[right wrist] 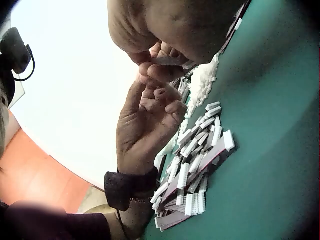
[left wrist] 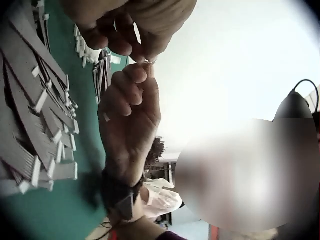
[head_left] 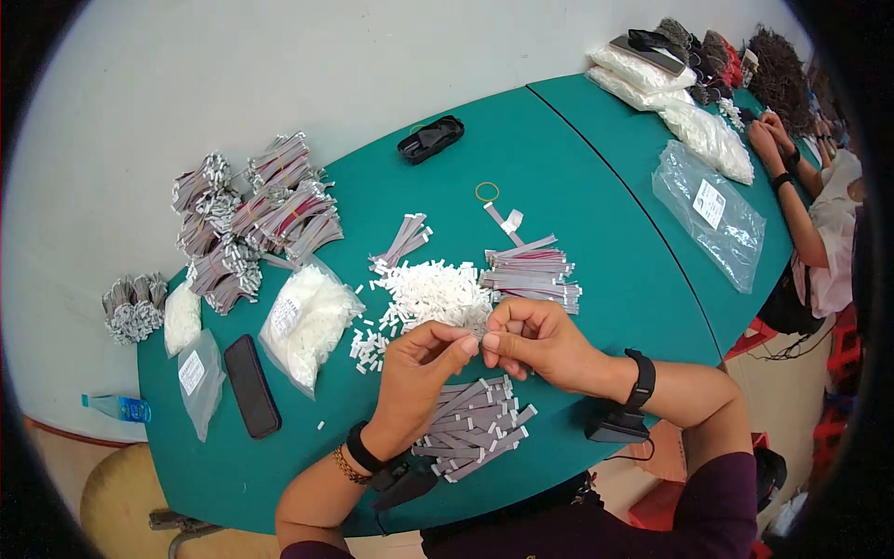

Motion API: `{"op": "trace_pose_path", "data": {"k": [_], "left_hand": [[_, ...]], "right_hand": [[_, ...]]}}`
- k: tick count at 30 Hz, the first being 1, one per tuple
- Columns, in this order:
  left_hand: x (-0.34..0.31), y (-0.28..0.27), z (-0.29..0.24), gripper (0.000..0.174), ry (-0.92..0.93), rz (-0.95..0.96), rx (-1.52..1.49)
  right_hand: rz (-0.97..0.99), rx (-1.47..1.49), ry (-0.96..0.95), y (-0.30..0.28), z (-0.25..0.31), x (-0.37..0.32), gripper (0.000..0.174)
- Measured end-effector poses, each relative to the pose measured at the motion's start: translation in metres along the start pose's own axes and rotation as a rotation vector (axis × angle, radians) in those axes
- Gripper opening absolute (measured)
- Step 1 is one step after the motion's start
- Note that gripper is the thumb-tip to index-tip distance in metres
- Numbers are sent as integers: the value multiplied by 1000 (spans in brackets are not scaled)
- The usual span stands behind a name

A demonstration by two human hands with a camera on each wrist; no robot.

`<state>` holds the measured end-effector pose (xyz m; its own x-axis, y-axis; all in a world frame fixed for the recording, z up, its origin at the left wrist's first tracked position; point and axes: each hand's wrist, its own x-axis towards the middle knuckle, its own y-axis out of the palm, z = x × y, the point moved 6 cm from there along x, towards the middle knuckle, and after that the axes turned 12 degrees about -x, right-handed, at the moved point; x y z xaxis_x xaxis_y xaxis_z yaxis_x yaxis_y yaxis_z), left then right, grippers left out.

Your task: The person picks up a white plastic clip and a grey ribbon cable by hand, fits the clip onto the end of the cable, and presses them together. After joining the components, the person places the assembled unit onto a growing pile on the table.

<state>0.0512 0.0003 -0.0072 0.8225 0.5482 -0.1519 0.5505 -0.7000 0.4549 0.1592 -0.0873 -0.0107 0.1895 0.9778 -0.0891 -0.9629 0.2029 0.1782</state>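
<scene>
Pinching grey strip (right wrist: 171,61) (between fingertips (right wrist: 145,69))

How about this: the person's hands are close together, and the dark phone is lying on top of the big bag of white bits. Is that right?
The phone isn't on the big bag; the head view shows it beside the bag, on the green table. The left hand and right hand are close together.
</scene>
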Motion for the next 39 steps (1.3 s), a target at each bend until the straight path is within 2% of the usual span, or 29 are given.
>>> {"op": "trace_pose_path", "data": {"k": [5, 8, 20, 29, 35, 39], "left_hand": [[0, 0, 5, 11, -69, 4, -101], [1, 0, 4, 13, -20, -15, -57], [1, 1, 3, 14, -34, 11, -59], [0, 1, 0, 9, 11, 12, -2], [-2, 7, -7, 9, 59, 32, 81], [-2, 1, -5, 8, 71, 9, 99]], "right_hand": [[14, 3, -10, 1, 0, 0, 11], [5, -6, 5, 0, -2, 0, 12], [-5, -39, -30, 0, -1, -1, 9], [-25, -27, -63, 4, 2, -4, 8], [51, -96, -21, 10, 2, -1, 12], [12, -80, -4, 6, -1, -1, 13]]}}
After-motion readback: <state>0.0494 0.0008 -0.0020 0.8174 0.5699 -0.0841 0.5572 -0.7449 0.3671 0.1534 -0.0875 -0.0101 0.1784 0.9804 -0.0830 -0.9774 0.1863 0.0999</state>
